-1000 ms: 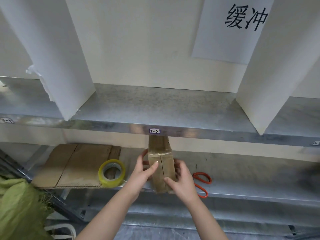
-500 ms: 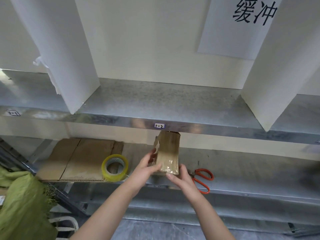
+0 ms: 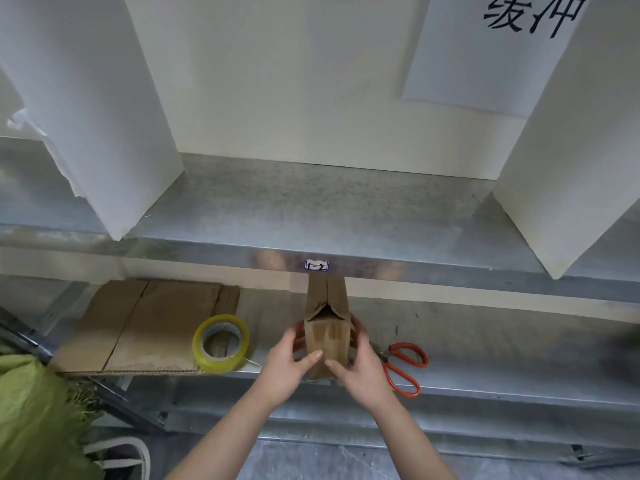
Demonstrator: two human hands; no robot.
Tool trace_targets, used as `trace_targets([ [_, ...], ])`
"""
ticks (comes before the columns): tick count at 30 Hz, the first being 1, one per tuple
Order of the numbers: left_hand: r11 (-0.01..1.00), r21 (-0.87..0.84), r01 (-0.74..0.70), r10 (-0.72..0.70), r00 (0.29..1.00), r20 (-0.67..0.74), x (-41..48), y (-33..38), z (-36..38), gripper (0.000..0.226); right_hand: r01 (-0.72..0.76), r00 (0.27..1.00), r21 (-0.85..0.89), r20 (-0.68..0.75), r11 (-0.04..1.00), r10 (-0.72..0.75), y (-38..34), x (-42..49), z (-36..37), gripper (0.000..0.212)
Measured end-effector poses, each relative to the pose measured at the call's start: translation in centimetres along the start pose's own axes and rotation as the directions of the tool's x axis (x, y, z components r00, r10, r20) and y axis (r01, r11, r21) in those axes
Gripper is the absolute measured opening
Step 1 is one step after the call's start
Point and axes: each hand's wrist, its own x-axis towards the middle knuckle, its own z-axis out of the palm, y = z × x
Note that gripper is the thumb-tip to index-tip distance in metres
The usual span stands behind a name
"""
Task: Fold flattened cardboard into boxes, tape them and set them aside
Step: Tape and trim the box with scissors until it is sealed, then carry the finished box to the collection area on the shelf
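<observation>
A small, narrow cardboard box (image 3: 325, 336) stands on the lower metal shelf (image 3: 485, 344), its near face shiny with tape and its top flaps only partly closed, leaving a dark gap. My left hand (image 3: 289, 367) grips its left side with the thumb on the near face. My right hand (image 3: 362, 370) grips the right side the same way. A stack of flattened cardboard (image 3: 145, 323) lies to the left on the same shelf. A roll of clear yellow-tinted tape (image 3: 221, 342) rests on the stack's right end.
Orange-handled scissors (image 3: 403, 367) lie on the shelf just right of my right hand. An upper metal shelf (image 3: 311, 216) with white divider panels hangs over the box. A green cloth (image 3: 38, 417) sits at the lower left.
The box was turned in my hands: its taped face now faces me and the open-flap end points up. Both hands shifted to grip its sides.
</observation>
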Motion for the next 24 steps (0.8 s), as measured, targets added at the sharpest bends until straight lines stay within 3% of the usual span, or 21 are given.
trace_targets([
  [5,1.0,-0.011,0.028,-0.027,0.997,0.073,0.2,-2.8,0.7,0.054,-0.084,0.995,0.006,-0.054,0.996,0.084,2.2,0.2,2.1,0.096],
  [8,0.996,0.074,0.04,-0.049,0.991,0.127,0.3,-4.0,0.2,0.059,-0.143,0.986,0.024,-0.087,0.989,0.144,3.3,0.4,3.3,0.117],
  [11,0.968,0.249,-0.016,-0.027,0.986,0.167,0.7,-4.3,-1.3,0.065,-0.162,0.98,0.035,-0.112,0.986,0.165,3.8,0.9,4.2,0.116],
  [14,0.746,0.647,-0.157,0.076,0.986,0.151,1.1,-4.9,-3.3,0.069,-0.163,0.979,0.044,-0.119,0.986,0.168,4.1,1.1,4.8,0.11],
  [18,0.465,0.842,-0.272,0.157,0.962,0.224,1.6,-5.6,-5.8,0.064,-0.135,0.983,0.049,-0.122,0.99,0.14,4.2,0.7,4.5,0.08],
  [21,0.39,0.864,-0.319,0.202,0.945,0.258,1.5,-5.1,-6.8,0.06,-0.132,0.984,0.05,-0.115,0.99,0.137,4.1,0.3,3.9,0.062],
  [24,0.365,0.857,-0.365,0.256,0.924,0.284,1.2,-4.1,-7.1,0.057,-0.123,0.985,0.067,-0.109,0.99,0.13,3.6,-0.5,3.2,0.063],
])
